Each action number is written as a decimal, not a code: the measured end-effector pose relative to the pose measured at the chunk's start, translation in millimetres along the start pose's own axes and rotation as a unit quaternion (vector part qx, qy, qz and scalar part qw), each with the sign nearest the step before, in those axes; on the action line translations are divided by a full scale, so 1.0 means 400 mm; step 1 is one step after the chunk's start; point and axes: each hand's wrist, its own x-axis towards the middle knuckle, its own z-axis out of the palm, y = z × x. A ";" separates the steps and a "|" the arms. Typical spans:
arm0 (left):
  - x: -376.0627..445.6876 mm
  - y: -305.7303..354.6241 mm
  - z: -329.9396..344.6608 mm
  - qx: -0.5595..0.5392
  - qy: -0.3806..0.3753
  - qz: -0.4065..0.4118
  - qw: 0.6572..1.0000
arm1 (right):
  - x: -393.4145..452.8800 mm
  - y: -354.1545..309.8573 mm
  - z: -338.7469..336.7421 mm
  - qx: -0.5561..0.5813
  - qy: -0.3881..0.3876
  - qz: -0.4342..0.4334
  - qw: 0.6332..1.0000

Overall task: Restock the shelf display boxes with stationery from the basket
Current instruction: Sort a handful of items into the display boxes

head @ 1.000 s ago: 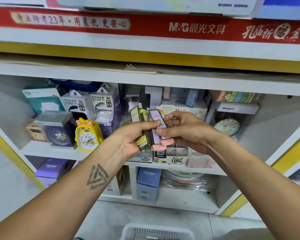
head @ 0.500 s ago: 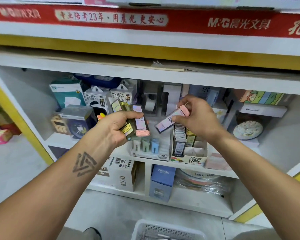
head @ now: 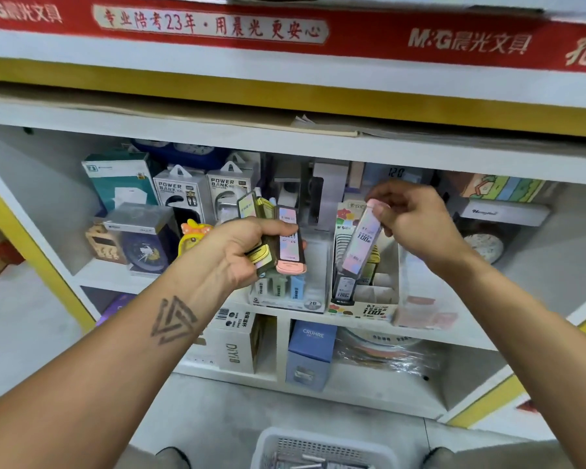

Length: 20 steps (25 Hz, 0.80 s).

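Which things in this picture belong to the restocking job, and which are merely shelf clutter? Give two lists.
Belonging to the job:
- slim pink-capped lead case, pinched by the right hand
- bundle of similar slim cases, gripped by the left hand
- open cardboard display box
- white plastic basket

Just lying about:
- two white power bank boxes
- yellow duck-shaped clock
- blue CRUHRE box

Both bare forearms reach up and forward from the near edge, converging toward the far middle. Left hand (head: 247, 252), back facing up, fingers curled tight and thumb clamped across the top, gripping. A triangular tattoo sits on that left forearm. Right hand (head: 416, 221) is higher and further right, wrist bent down, thumb and fingertips pinching, the other fingers curled in.
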 end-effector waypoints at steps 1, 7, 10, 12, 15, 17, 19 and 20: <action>0.001 -0.005 0.017 0.002 -0.008 -0.002 1.000 | -0.010 0.004 -0.017 -0.010 0.001 -0.005 1.000; 0.005 -0.034 0.106 0.015 -0.055 -0.014 0.998 | -0.044 0.057 -0.097 -0.259 0.014 -0.091 0.961; 0.007 -0.043 0.134 0.013 -0.057 -0.010 0.998 | -0.032 0.082 -0.101 -0.273 0.010 -0.113 0.955; 0.009 -0.050 0.146 0.010 -0.053 -0.007 0.998 | -0.031 0.101 -0.083 -0.280 -0.008 -0.127 0.952; 0.017 -0.059 0.156 0.011 -0.054 -0.007 0.998 | -0.029 0.130 -0.062 -0.289 -0.025 -0.127 0.949; 0.023 -0.061 0.158 0.010 -0.052 -0.005 0.999 | -0.024 0.145 -0.057 -0.282 -0.034 -0.112 0.952; 0.024 -0.061 0.158 0.010 -0.052 0.000 0.999 | -0.021 0.150 -0.051 -0.301 -0.031 -0.102 0.948; 0.024 -0.062 0.158 0.009 -0.052 0.002 0.999 | -0.019 0.151 -0.048 -0.332 -0.025 -0.104 0.937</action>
